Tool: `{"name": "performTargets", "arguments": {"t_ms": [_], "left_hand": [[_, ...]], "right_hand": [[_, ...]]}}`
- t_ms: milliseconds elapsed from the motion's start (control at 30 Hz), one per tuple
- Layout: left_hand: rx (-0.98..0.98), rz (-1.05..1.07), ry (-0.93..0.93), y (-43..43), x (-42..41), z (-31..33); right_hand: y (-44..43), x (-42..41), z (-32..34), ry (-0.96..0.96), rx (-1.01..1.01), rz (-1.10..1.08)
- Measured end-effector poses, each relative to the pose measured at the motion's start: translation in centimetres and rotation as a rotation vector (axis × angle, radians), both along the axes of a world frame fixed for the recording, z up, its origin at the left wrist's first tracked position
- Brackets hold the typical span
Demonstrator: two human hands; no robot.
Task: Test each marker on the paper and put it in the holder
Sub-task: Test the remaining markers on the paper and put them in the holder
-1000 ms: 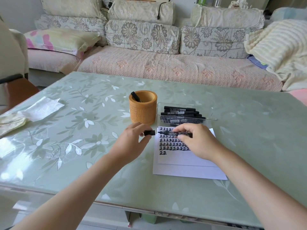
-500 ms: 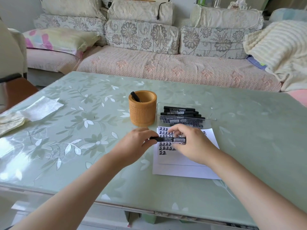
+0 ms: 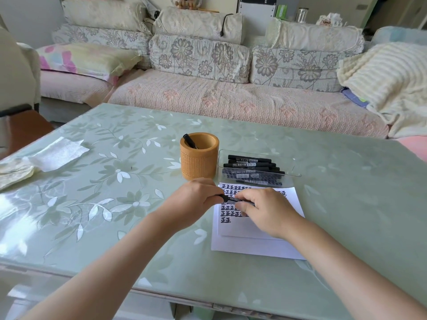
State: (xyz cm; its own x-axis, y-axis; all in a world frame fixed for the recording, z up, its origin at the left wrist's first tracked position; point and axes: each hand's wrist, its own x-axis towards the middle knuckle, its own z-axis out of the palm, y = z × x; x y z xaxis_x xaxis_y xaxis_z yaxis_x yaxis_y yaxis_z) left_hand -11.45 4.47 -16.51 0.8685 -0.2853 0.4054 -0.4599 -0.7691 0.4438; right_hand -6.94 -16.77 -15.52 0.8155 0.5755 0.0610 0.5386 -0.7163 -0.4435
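Head view, left to right: a white tissue (image 3: 57, 155) lies on the counter (image 3: 346, 204), well apart from the brown holder (image 3: 199, 158), in which a stored marker (image 3: 190, 141) leans. The left hand (image 3: 194, 202) pinches one end of the held marker (image 3: 231, 199) and the right hand (image 3: 270, 209) grips its barrel, level above the paper (image 3: 258, 248); the hands hide part of the script. A clear tray (image 3: 293, 174) of spare markers (image 3: 251, 167) sits just beside the holder.

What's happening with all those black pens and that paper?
A person is trying out markers. Both hands hold one black marker just above the paper. The left hand pinches one end and the right hand grips the barrel. The paper already has rows of dark written marks. One finished marker leans in the orange holder, and spare markers lie in the clear tray beside it, probably waiting their turn.
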Motion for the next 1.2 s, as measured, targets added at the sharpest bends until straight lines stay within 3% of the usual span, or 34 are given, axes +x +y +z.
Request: {"name": "performTargets", "arguments": {"t_ms": [167,333,500,667,767,1067,1200], "left_hand": [[-0.062,0.081,0.028,0.3,0.5,0.2],[-0.203,0.260,-0.031,2.7,2.0,0.8],[-0.328,0.560,-0.044,5.1,3.8,0.0],[-0.438,0.595,0.080,5.2,5.2,-0.3],[-0.454,0.577,0.099,4.4,6.0,-0.4],[-0.569,0.640,0.014,2.9,7.3,-0.3],[-0.589,0.636,0.007,3.1,7.3,-0.3]], "right_hand": [[1.2,-0.2,-0.4,0.048,0.099,0.078],[1.4,0.8,-0.7,-0.003,0.115,0.009],[3.7,3.4,2.7,-0.065,0.365,-0.080],[8.7,7.3,7.4,-0.154,0.547,-0.110],[11.4,9.0,8.3,-0.214,0.463,-0.093],[12.1,11.2,6.3,-0.230,-0.077,0.007],[9.7,11.6,7.0,-0.202,-0.006,0.032]]}}
